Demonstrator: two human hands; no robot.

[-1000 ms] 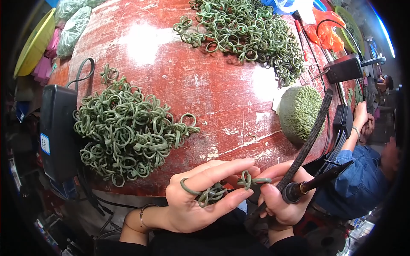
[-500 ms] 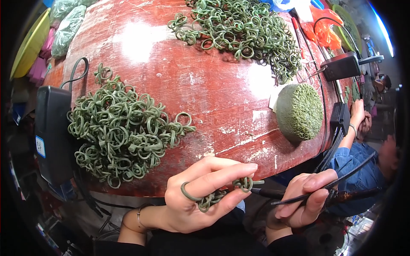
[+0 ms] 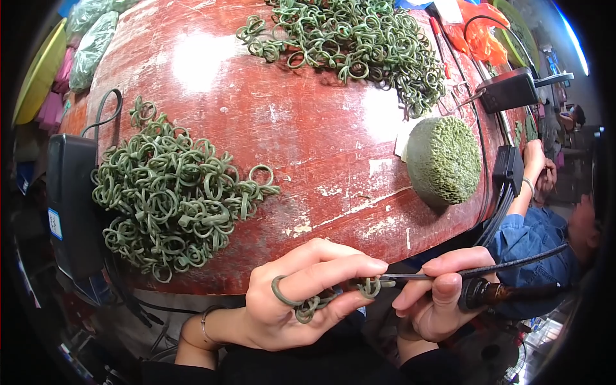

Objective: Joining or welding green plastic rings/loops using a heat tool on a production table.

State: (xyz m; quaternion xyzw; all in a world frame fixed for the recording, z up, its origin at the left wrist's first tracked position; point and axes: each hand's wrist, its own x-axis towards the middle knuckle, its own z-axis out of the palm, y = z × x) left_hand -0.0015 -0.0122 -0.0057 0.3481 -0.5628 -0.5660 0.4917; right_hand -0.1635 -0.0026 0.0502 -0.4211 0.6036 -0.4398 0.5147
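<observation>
My left hand (image 3: 273, 317) is closed round several green, waxy-looking rings (image 3: 311, 309). One ring (image 3: 369, 290) is pinched between its thumb and fingertips, and another green ring (image 3: 278, 292) circles one finger. Beside it, my right hand (image 3: 437, 308) grips a pen-like tool (image 3: 507, 294) with a dark, brownish handle, together with a thin black strip (image 3: 536, 258). A thin tip reaches the pinched ring from the right; whether it touches, I cannot tell. Left of my hands a large heap of similar green rings (image 3: 183, 205) lies on the worn red table (image 3: 314, 154).
A second ring heap (image 3: 366, 48) lies at the far side. Towards the right are a round green block (image 3: 443, 163) with a rough face, black boxes (image 3: 507, 90) with cables and an orange bag (image 3: 484, 38). A black box (image 3: 77, 205) stands left. A co-worker in blue (image 3: 529, 247) sits right.
My right hand has turned and shifted slightly left, bringing the black strip lower and flatter, with its end towards the pinched ring. My left hand keeps its hold. The view has shifted slightly.
</observation>
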